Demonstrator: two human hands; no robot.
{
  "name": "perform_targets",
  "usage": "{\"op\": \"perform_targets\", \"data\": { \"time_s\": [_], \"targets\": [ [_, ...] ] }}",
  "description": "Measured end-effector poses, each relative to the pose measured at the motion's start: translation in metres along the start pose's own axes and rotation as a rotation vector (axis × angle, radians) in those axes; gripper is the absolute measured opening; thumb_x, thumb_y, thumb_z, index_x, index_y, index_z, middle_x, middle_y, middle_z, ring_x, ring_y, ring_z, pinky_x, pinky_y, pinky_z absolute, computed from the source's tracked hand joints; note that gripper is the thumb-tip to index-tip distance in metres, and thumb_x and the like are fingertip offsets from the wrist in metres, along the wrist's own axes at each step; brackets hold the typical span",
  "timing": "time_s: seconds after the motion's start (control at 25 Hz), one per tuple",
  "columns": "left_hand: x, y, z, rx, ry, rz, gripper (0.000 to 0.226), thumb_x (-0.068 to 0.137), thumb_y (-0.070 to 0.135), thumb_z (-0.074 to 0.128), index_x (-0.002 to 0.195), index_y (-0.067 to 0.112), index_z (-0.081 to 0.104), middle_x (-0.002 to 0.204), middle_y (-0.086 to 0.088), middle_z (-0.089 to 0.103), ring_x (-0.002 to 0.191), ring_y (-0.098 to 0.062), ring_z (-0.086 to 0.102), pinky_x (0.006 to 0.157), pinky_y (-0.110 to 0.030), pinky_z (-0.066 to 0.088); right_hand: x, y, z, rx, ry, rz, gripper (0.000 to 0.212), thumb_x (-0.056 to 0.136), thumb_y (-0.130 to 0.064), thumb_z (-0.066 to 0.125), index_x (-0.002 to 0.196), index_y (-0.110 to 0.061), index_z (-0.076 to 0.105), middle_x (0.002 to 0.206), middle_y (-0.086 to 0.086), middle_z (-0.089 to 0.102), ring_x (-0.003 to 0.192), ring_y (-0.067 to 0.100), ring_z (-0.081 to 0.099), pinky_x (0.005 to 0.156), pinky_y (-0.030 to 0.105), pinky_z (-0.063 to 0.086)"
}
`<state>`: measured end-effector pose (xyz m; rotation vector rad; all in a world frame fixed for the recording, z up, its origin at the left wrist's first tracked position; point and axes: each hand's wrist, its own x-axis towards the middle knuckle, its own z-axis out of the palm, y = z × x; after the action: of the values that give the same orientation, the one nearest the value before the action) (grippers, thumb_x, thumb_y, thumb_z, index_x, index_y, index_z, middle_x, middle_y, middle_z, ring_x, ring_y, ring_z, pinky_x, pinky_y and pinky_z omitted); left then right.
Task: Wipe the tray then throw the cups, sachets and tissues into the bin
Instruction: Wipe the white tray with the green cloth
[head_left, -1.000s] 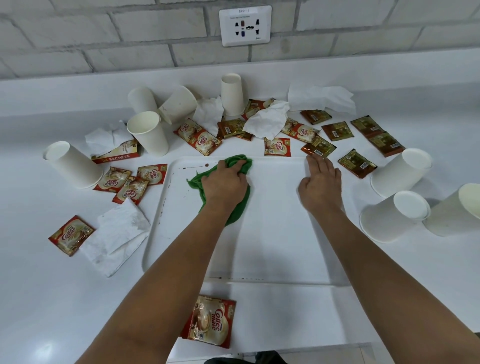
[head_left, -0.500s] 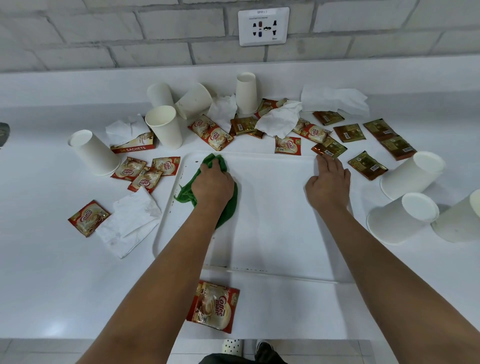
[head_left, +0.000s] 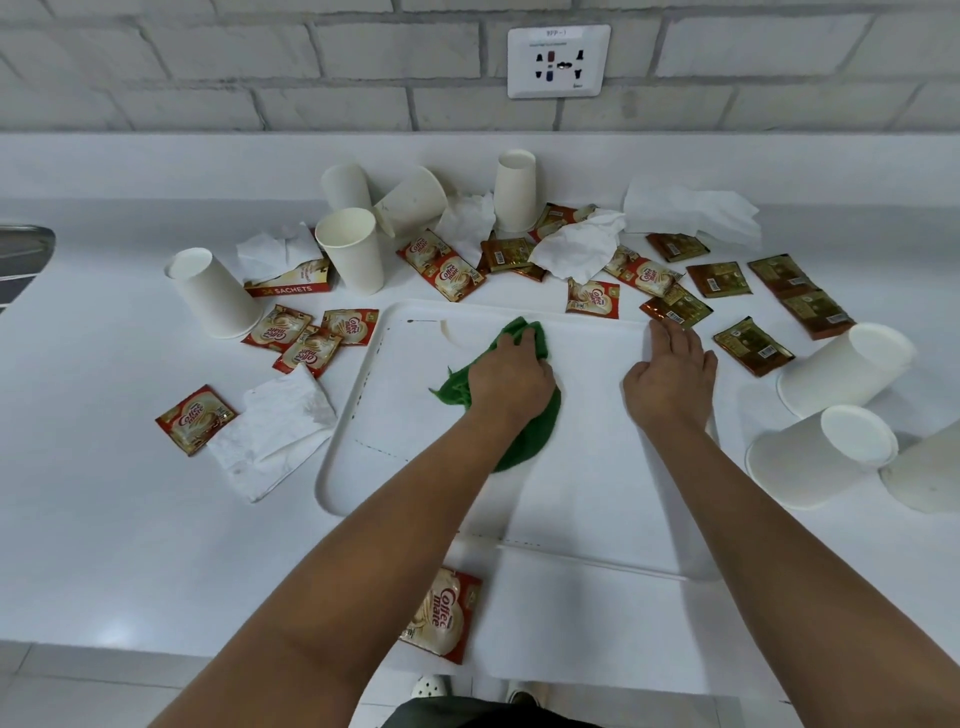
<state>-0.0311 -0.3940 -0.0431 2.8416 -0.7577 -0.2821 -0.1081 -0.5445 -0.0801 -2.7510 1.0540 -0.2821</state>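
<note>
The white tray (head_left: 597, 441) lay flat on the white desk (head_left: 104, 519), its near rim close to the desk's front edge. The left hand (head_left: 511, 382) pressed a green cloth (head_left: 524, 436) onto the tray's far middle, fingers curled over the bunched cloth. The right hand (head_left: 670, 382) rested flat on the tray's far right part, fingers straight, gripping nothing, apparently steadying it.

Dark marks showed along the tray's left rim and far left corner, so wiping was judged incomplete.

Handling, as judged: the tray looked thin, stiff and light, liable to slide on the smooth desk unless held down; its raised rim offers the best hold. The cloth was soft and limp. The paper cups (head_left: 350, 249), some upright or upturned and others on their sides, looked light and easily crushed or rolled; best taken round the body. The sachets (head_left: 441, 265) lay flat and glossy, probably slippery, best pinched at an edge. The tissues (head_left: 275, 431) were crumpled, soft and easily gathered.

Room: litter crowded the tray's far and side rims, with one brown sachet (head_left: 675, 309) just beside the right fingertips. A wide stroke risks knocking it. One sachet (head_left: 441, 616) lay at the desk's front edge, near falling. Open desk remained at near left. No bin was in view.
</note>
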Motion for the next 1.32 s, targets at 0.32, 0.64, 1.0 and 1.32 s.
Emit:
{"op": "perform_targets", "data": {
  "time_s": [0.32, 0.64, 1.0, 1.32],
  "targets": [
    [0.019, -0.064, -0.014, -0.122, 0.054, -0.399, 0.045, 0.094, 0.035, 0.04, 0.125, 0.004, 0.041, 0.115, -0.013, 0.058, 0.098, -0.028, 0.061, 0.069, -0.033, 0.04, -0.002, 0.0, -0.002, 0.01, 0.027, -0.018, 0.057, 0.087, -0.013, 0.043, 0.143, -0.008, 0.032, 0.15, 0.011, 0.032, 0.141, 0.029, 0.024, 0.115, 0.049, 0.017],
    [-0.019, -0.045, 0.0, -0.047, 0.034, -0.24, 0.045, 0.098, 0.031, 0.034, 0.126, -0.003, 0.041, 0.112, -0.016, 0.06, 0.091, -0.028, 0.065, 0.065, -0.03, 0.049, -0.001, -0.004, -0.002, -0.004, 0.014, 0.012, 0.059, 0.086, -0.013, 0.044, 0.143, -0.009, 0.03, 0.151, 0.01, 0.031, 0.141, 0.028, 0.022, 0.116, 0.048, 0.015],
    [-0.018, -0.066, -0.035, -0.407, 0.029, -0.069, 0.046, 0.096, 0.029, 0.039, 0.14, 0.017, 0.04, 0.13, -0.013, 0.055, 0.115, -0.028, 0.055, 0.092, -0.037, 0.046, -0.008, -0.01, -0.011, -0.058, 0.018, 0.077, 0.051, 0.086, -0.014, 0.047, 0.136, -0.008, 0.041, 0.148, 0.015, 0.035, 0.14, 0.032, 0.024, 0.114, 0.053, 0.015],
    [-0.037, -0.144, -0.046, -0.237, 0.131, -0.367, 0.045, 0.089, 0.022, 0.05, 0.134, 0.018, 0.049, 0.133, -0.009, 0.052, 0.122, -0.028, 0.05, 0.092, -0.038, 0.046, -0.04, -0.114, -0.039, 0.241, -0.138, -0.363, 0.035, 0.09, -0.025, 0.048, 0.123, -0.017, 0.057, 0.132, 0.005, 0.05, 0.122, 0.026, 0.044, 0.097, 0.038, 0.04]
  ]
}}
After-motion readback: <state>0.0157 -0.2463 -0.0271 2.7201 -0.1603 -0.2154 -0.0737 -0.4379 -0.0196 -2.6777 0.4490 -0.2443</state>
